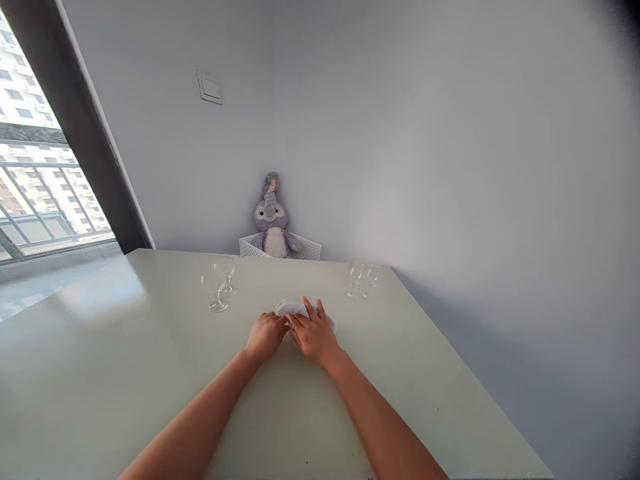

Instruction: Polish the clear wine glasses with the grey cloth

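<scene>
Near the middle of the pale table [280,413], both hands meet at a white item [291,308] that looks like a cloth or napkin, with a round whitish edge showing on its right. My left hand [267,333] has its fingers curled at the item's left end. Over its right part lies my right hand [314,333], with some fingers spread on top and the thumb side close to my left hand. What sits beneath the palms is hidden.
Two clear stemmed glasses [219,293] stand at the back left. More clear glasses [353,280] are at the back right. Behind the table's far edge, a grey plush toy [274,233] sits in a white basket [311,251]. Walls rise behind and to the right.
</scene>
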Demonstrator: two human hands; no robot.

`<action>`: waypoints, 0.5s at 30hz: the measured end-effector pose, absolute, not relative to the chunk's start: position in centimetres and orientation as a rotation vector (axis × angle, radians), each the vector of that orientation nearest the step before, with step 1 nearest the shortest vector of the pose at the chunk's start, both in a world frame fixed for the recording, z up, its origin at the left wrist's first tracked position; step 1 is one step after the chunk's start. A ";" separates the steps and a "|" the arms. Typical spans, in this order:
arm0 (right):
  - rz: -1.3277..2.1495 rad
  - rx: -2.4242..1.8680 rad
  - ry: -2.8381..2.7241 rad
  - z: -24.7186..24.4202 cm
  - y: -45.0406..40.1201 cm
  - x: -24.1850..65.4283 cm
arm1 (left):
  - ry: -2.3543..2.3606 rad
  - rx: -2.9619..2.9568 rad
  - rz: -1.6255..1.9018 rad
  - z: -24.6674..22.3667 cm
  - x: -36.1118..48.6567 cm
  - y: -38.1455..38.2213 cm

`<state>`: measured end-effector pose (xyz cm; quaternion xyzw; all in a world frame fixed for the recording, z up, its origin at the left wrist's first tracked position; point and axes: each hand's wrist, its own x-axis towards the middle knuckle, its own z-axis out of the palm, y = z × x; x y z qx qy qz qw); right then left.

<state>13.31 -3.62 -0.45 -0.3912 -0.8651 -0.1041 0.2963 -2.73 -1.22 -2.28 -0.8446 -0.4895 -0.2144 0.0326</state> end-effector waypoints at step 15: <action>1.344 -0.839 -1.039 -1.7 -2.1 16.1 | -1.484 -2.713 -1.107 -2.9 -0.6 -2.6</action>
